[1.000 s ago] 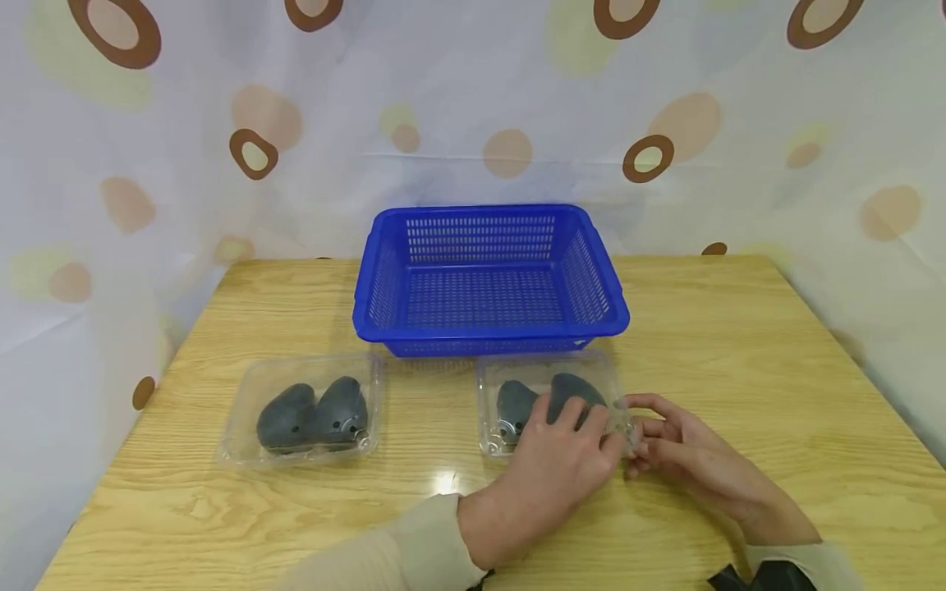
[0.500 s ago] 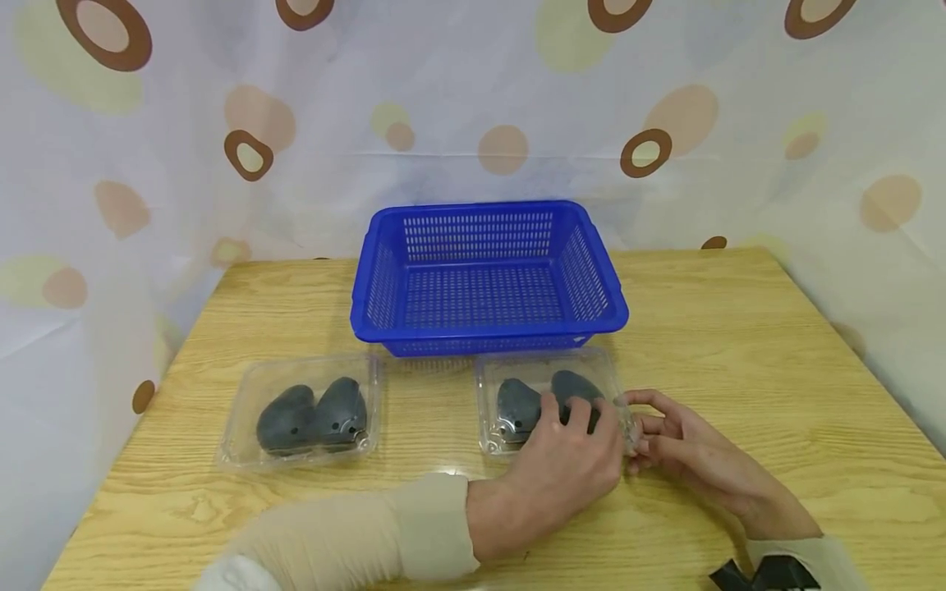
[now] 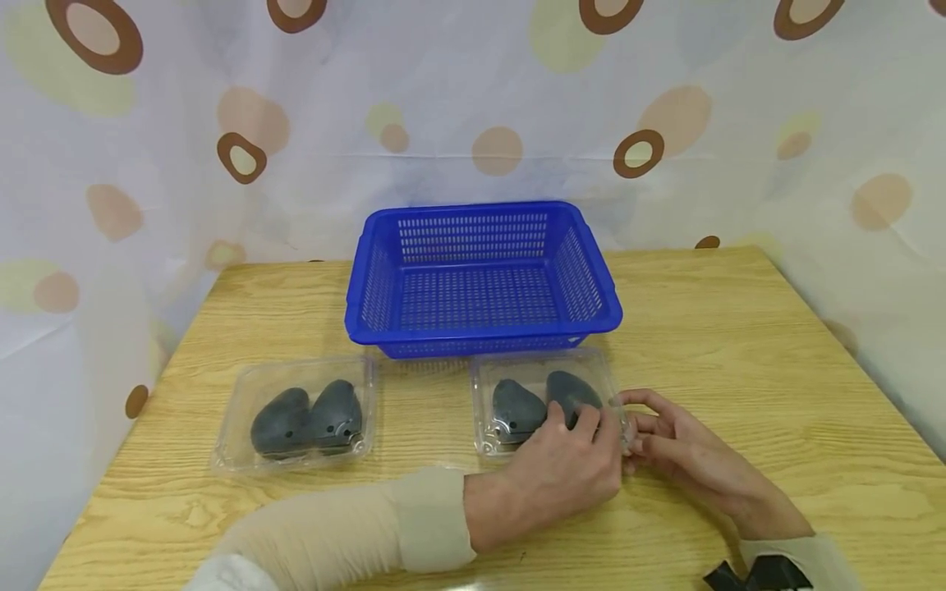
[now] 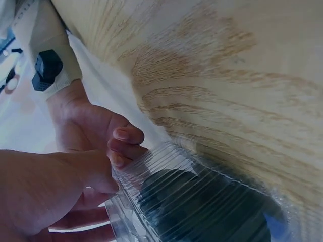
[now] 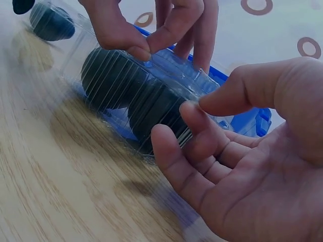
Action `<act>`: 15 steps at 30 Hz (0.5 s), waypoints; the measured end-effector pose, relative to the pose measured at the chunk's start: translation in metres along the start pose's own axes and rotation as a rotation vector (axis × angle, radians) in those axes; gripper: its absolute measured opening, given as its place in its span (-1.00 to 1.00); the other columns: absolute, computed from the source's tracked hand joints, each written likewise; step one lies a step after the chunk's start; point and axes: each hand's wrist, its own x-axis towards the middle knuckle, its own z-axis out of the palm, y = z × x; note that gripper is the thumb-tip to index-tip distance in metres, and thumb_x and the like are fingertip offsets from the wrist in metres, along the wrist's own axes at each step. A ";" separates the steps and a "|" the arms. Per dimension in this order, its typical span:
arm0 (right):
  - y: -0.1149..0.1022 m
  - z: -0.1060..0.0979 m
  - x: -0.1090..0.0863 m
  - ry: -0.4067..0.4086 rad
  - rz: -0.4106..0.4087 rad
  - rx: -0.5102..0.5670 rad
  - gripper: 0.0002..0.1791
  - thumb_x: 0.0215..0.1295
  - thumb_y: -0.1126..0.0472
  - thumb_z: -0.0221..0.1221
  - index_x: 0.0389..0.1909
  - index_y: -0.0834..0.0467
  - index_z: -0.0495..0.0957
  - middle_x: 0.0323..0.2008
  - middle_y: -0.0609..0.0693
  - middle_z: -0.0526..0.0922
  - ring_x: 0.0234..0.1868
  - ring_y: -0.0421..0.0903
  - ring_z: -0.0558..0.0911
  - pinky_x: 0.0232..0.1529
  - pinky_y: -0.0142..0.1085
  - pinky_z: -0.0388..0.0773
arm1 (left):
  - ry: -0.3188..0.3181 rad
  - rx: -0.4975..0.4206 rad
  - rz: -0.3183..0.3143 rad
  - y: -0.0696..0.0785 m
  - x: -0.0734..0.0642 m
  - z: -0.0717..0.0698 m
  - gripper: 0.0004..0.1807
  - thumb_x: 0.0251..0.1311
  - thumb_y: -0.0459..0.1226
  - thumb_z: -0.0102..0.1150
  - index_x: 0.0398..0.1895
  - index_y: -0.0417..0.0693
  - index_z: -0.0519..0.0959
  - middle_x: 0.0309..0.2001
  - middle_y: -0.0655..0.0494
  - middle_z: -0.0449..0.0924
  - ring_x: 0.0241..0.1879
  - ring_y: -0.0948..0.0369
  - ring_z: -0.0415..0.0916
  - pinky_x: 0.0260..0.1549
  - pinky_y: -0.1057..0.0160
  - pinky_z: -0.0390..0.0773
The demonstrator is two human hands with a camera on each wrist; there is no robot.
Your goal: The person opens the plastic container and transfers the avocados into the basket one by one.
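A clear plastic clamshell box with two dark grey rounded things inside lies right of centre. My left hand reaches across its front right part; in the right wrist view, thumb and forefinger of the left hand pinch the box's upper edge. At the right end, my right hand holds the box's corner between thumb and fingers, palm turned inward. Ribbed plastic of the box shows close up in the left wrist view. Part of the box front is hidden behind the left hand.
A second clear plastic box, also with two dark grey things, lies to the left. Behind both boxes stands a blue slatted basket. The wooden table ends at a patterned cloth.
My left hand has slid slightly right and toward the front over the box, uncovering more of the dark things. The right hand keeps its place at the corner. The head view has shifted a little.
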 end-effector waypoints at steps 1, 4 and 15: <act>0.000 0.001 0.000 0.007 0.001 -0.008 -0.53 0.51 0.45 -0.18 0.37 0.16 0.08 -0.07 -0.08 0.64 -0.11 -0.19 0.63 -0.04 -0.27 0.64 | 0.000 -0.003 0.001 0.000 0.000 0.001 -0.59 0.50 -0.15 -0.18 -0.10 -0.08 0.71 -0.26 0.17 0.62 -0.32 0.24 0.60 -0.44 0.15 0.73; -0.001 0.003 0.000 0.019 0.004 -0.027 -0.53 0.51 0.44 -0.17 0.37 0.18 0.06 -0.07 -0.08 0.63 -0.14 -0.18 0.63 -0.08 -0.26 0.65 | 0.012 -0.008 0.004 0.000 -0.001 0.003 -0.60 0.49 -0.22 -0.21 -0.13 -0.05 0.71 -0.30 0.20 0.59 -0.35 0.26 0.59 -0.51 0.20 0.71; -0.004 0.007 0.001 0.027 0.032 -0.056 -0.54 0.50 0.41 -0.12 0.33 0.24 0.03 -0.14 -0.11 0.61 -0.20 -0.22 0.58 -0.21 -0.32 0.62 | 0.004 -0.018 0.017 -0.004 -0.003 0.005 -0.55 0.46 -0.36 -0.30 -0.12 -0.02 0.71 -0.32 0.22 0.56 -0.37 0.28 0.58 -0.51 0.26 0.72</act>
